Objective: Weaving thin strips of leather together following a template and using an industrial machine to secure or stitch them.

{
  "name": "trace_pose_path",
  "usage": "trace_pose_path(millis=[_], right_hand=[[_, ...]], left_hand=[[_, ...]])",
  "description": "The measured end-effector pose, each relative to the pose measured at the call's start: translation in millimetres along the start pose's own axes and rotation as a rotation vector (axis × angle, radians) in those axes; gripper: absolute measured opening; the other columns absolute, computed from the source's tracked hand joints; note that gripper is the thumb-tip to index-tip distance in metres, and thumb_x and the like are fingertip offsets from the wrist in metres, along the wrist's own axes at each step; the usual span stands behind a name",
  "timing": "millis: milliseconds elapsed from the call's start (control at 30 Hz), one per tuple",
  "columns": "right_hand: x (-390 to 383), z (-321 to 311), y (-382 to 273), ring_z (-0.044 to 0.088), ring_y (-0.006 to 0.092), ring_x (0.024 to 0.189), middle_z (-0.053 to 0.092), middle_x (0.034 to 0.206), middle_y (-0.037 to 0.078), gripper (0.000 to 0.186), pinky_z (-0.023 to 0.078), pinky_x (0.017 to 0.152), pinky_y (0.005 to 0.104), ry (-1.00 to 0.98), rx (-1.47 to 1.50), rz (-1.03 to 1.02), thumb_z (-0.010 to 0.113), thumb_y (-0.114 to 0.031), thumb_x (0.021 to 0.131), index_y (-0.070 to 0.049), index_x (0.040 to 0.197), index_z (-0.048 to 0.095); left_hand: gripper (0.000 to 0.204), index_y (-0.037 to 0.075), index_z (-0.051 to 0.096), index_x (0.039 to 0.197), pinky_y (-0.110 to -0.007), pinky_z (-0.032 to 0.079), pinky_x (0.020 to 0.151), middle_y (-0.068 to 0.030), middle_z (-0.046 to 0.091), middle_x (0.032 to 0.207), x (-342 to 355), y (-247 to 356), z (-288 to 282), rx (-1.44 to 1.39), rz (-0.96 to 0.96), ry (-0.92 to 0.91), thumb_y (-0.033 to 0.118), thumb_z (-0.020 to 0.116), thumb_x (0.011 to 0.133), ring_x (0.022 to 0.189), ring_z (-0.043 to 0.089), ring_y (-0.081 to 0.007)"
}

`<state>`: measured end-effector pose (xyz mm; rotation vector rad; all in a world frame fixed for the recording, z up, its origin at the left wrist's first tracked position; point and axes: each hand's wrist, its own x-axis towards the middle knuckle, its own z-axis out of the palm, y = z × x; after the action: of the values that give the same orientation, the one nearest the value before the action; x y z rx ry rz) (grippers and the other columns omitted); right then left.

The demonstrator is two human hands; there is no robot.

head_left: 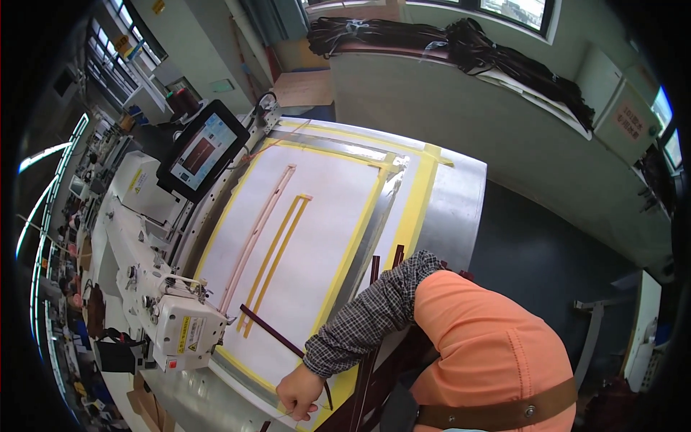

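Lying near one right hand (299,391), fingers together: one dark strip (273,332); left hand unseen.

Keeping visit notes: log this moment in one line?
right hand: at near edge of white sheet, grip unclear; left hand: out of view; dark strip: partly over sheet; screen: lit

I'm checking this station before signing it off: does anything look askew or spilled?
One thing looks askew: a dark red strip lies slantwise on the white sheet, crossing the yellow outline near its lower end, while that outline and the pink outline run roughly parallel. No spill shows.
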<state>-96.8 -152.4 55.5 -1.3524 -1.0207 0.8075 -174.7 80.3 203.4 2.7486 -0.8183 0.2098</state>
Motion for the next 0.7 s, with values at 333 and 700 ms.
trace_pose_path(millis=[333,700], right_hand=[[-21.5,-27.2,13.8,0.072,0.0380,0.078,0.074,0.085,0.013,0.027,0.058,0.073,0.0506,0.424,-0.757,0.084,0.069,-0.033,0.095,-0.006,0.099,0.074],[-26.2,-39.0,36.2,0.076,0.0312,0.079,0.077,0.097,0.016,0.018,0.060,0.070,0.0382,0.532,-1.031,-0.051,0.074,-0.015,0.097,-0.002,0.110,0.074]], left_hand=[[0.020,-0.003,0.070,0.112,-0.042,0.055,0.072,-0.0200,0.068,0.098,-81.5,-19.2,1.6,0.148,-0.338,0.256,0.002,0.075,0.093,0.083,0.067,-0.0385],[0.007,0.001,0.070,0.099,-0.031,0.051,0.063,-0.0069,0.071,0.087,-350.7,76.7,6.3,0.605,-1.289,0.909,0.005,0.074,0.095,0.072,0.066,-0.0167]])
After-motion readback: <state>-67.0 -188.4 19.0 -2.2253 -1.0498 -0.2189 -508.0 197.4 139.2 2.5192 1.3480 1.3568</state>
